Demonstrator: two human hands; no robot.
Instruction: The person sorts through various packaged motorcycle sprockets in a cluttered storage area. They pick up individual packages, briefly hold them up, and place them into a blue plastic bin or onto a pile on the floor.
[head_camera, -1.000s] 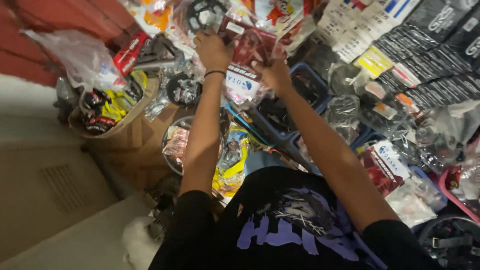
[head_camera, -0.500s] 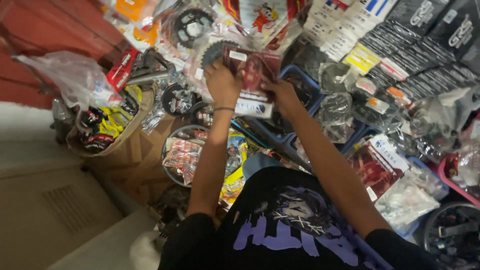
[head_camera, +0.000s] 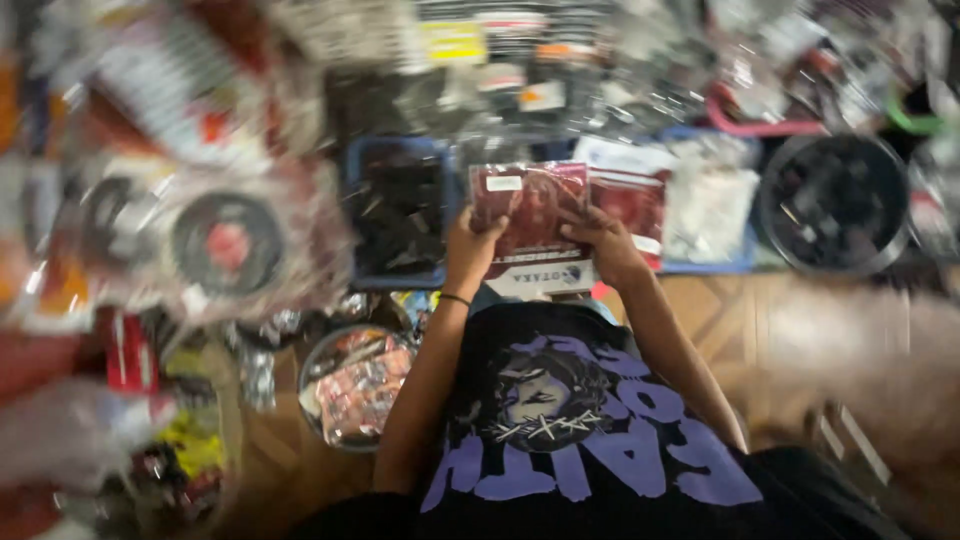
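A dark red packet (head_camera: 528, 208) is being held up by both hands at once, in front of the chest and above a black shirt (head_camera: 580, 440) with a purple print; the left hand (head_camera: 470, 252) is being kept closed on the packet's lower left corner, with the thumb laid over its face, while the right hand (head_camera: 605, 245) is being kept clamped on its lower right edge, fingers spread across the front. The packet is being carried between the two grips, its top edge reaching up past the fingertips, and a white card (head_camera: 545, 278) is being shown just below it, between the wrists. A thin dark band (head_camera: 455, 298) is being worn on the left wrist. Just behind the packet, to its right, a second red packet (head_camera: 632, 205) is being partly covered. To the left, a blue tray (head_camera: 395, 215) filled with dark parts is being seen near the left hand, and further left, blurred plastic bags with round dark parts (head_camera: 228, 243) are being seen. Below the left forearm a round bowl of wrapped pieces (head_camera: 355, 385) is standing on the wooden floor. Well to the right a dark round tub (head_camera: 835, 205) is standing, and how it is filled cannot be told through the blur
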